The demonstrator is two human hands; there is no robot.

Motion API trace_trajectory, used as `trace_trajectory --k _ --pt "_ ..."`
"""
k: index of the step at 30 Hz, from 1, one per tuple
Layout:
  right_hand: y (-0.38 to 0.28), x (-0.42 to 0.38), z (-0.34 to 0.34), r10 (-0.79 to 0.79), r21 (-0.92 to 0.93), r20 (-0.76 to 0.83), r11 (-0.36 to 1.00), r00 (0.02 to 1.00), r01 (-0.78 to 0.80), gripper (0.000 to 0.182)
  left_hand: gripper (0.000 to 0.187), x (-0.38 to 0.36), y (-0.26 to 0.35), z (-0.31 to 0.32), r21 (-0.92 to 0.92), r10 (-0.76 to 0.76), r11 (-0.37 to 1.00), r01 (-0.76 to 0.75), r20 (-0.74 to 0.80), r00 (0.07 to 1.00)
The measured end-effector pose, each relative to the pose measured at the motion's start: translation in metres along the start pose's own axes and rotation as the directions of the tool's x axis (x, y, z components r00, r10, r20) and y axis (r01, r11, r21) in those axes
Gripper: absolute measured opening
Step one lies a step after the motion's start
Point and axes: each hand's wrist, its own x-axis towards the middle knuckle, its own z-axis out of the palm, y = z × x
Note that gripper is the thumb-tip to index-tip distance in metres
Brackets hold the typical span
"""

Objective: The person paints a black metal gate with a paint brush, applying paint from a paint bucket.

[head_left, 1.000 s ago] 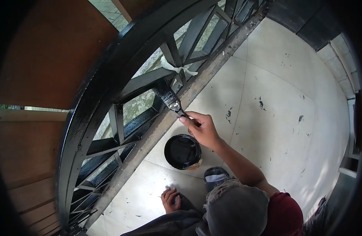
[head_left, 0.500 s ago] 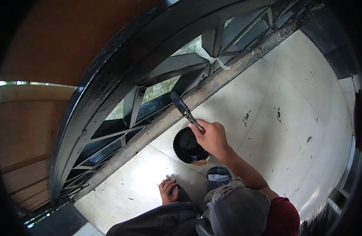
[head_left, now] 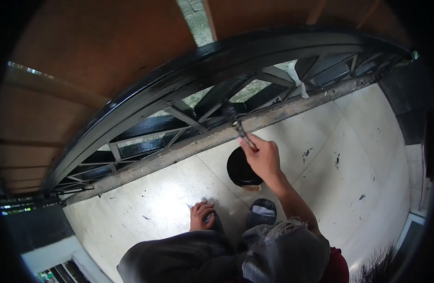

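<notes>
My right hand (head_left: 264,158) is closed around the handle of a paintbrush (head_left: 241,129), its dark bristles pointing up at the lower part of a black metal gate (head_left: 179,92). Just below that hand, a round container of black paint (head_left: 240,170) stands on the floor, partly covered by the hand, with a brown patch on its near rim. My left hand (head_left: 201,216) lies with loosely bent fingers over my dark-clad leg, holding nothing.
A worn sill (head_left: 188,147) runs under the gate's lattice. A white strip (head_left: 298,80) hangs from the bars. Dark paint spots mark the pale tiled floor (head_left: 330,188). My sandalled foot (head_left: 262,212) is close to the container, and brown panels (head_left: 108,37) back the gate.
The view has turned, so the gate now lies more level across it. My right hand has carried the paintbrush along the lower lattice. My left hand keeps its place.
</notes>
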Motion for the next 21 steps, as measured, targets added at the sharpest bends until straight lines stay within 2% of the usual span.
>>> trace_trajectory --k 1,2,3,5,6,7,9,10,11,12,13,15,16,17,19,20,21 --pt "-0.017 -0.008 0.000 -0.049 0.113 0.007 0.992 0.999 0.048 0.028 0.019 0.001 0.003 0.000 -0.005 0.002 1.000 -0.002 -0.003 1.000" --pt "-0.026 -0.014 0.001 0.026 0.115 0.082 0.993 0.996 -0.035 0.028 0.016 0.001 0.006 -0.001 0.003 0.008 1.000 -0.008 -0.011 1.000" --pt "-0.026 -0.016 0.003 0.011 0.099 0.090 0.995 0.996 -0.019 0.028 0.016 0.001 0.008 0.000 -0.013 0.004 1.000 -0.004 -0.028 1.000" --pt "-0.016 -0.017 0.005 0.057 0.063 -0.034 0.997 0.998 -0.055 0.028 0.015 0.002 0.012 0.007 0.011 0.040 0.999 -0.039 -0.027 0.999" --pt "-0.006 -0.018 -0.003 0.084 -0.044 -0.022 0.995 0.996 -0.085 0.027 0.021 0.004 0.011 0.009 0.013 0.093 0.996 -0.093 0.051 0.994" --pt "0.003 -0.022 -0.012 0.162 -0.075 -0.024 0.984 0.987 -0.163 0.027 0.021 0.005 0.014 0.016 -0.005 0.088 0.996 -0.088 0.031 0.996" --pt "0.000 -0.031 -0.043 0.263 -0.005 -0.007 0.965 0.965 -0.263 0.030 0.030 0.014 0.023 0.020 -0.039 0.195 0.981 -0.191 0.116 0.974" --pt "0.001 -0.040 -0.052 0.274 -0.028 -0.017 0.961 0.962 -0.274 0.030 0.047 0.018 0.031 0.018 -0.048 0.193 0.981 -0.188 0.167 0.967" --pt "0.002 -0.050 -0.064 0.366 0.128 0.017 0.922 0.931 -0.365 0.031 0.047 0.015 0.036 0.022 -0.081 0.212 0.976 -0.201 0.177 0.961" --pt "0.005 -0.059 -0.079 0.445 0.278 0.050 0.854 0.894 -0.440 0.032 0.054 0.015 0.038 0.027 -0.305 0.054 0.952 -0.007 0.145 0.988" --pt "0.007 -0.070 -0.090 0.458 0.298 0.071 0.838 0.886 -0.457 0.036 0.062 0.019 0.038 0.033 -0.511 -0.108 0.841 0.177 0.162 0.981" --pt "-0.006 -0.094 -0.103 0.510 0.310 0.013 0.816 0.860 -0.489 0.043 0.070 0.038 0.032 0.039 -0.563 -0.079 0.816 0.130 0.115 0.990" --pt "-0.011 -0.105 -0.109 0.522 0.269 -0.004 0.822 0.853 -0.502 0.055 0.074 0.049 0.031 0.043 -0.634 -0.121 0.761 0.137 0.068 0.990" --pt "-0.017 -0.116 -0.113 0.533 0.258 -0.011 0.819 0.846 -0.512 0.058 0.077 0.060 0.030 0.046 -0.698 -0.172 0.702 0.143 0.029 0.985" --pt "-0.032 -0.135 -0.119 0.565 0.334 -0.015 0.781 0.825 -0.528 0.057 0.089 0.086 0.025 0.049 -0.700 -0.153 0.696 0.157 0.068 0.986" --pt "-0.039 -0.144 -0.119 0.580 0.391 -0.014 0.753 0.814 -0.530 0.051 0.095 0.099 0.022 0.048 -0.656 -0.127 0.743 0.135 0.060 0.990" --pt "-0.048 -0.151 -0.119 0.598 0.462 0.002 0.711 0.802 -0.531 0.045 0.091 0.112 0.023 0.043 -0.591 -0.062 0.803 0.074 0.040 0.997"
